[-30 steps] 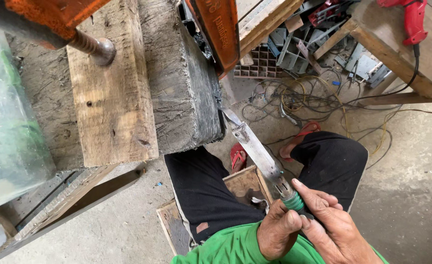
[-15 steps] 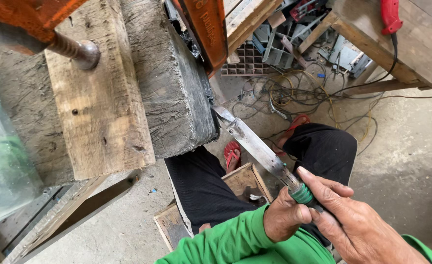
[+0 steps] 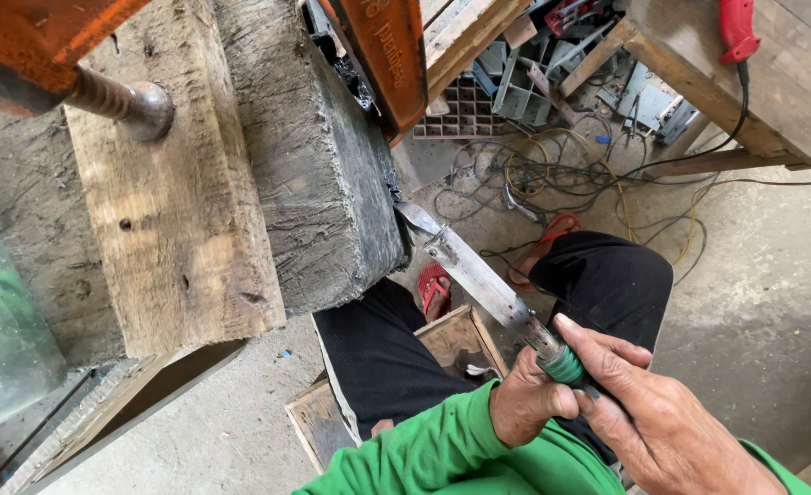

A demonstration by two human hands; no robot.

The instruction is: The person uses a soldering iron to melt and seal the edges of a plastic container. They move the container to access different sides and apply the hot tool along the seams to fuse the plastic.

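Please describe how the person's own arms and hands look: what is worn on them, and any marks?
The left hand and the right hand are bare: no gloves, rings or watch show. The left arm wears a bright green long sleeve that reaches the wrist, its cloth creased. A little green cloth also shows by the right wrist. The fingers look veined and wrinkled.

A worn grey timber bench (image 3: 323, 183) carries a pale wooden plank (image 3: 176, 238), pressed by a rusty orange clamp (image 3: 48, 37); tangled cables (image 3: 552, 174) lie on the concrete floor (image 3: 763, 302)
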